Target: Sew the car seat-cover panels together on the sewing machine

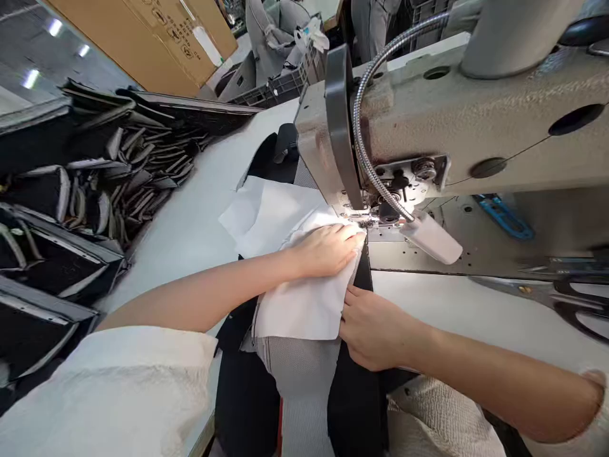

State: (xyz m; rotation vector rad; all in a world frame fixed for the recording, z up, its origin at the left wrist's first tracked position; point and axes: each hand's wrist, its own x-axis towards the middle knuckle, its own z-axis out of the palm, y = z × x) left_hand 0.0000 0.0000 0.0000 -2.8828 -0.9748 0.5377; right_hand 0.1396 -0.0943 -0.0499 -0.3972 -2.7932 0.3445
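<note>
1. White sleeve: yours, lower left.
2. White cloth: mid-frame, by sewing machine.
3. Your left hand lies flat on it.
4. Your right hand touches its edge; can't tell if pinching.

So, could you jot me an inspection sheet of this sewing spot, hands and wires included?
Surface: white tabletop beside the metal bed of a sewing machine.
Work pieces: white material lies over a grey ribbed strip and black material.
Clutter: blue cutter on the metal bed; scissors at the right; dark pieces piled at the left.
Left hand: palm down on the white material, close to the needle area.
Right hand: fingers at the white material's right edge; exact grip hidden.
Cables: flexible metal conduit curving down to a white lamp-like head.
Surroundings: cardboard box and crates of grey pieces behind.
</note>
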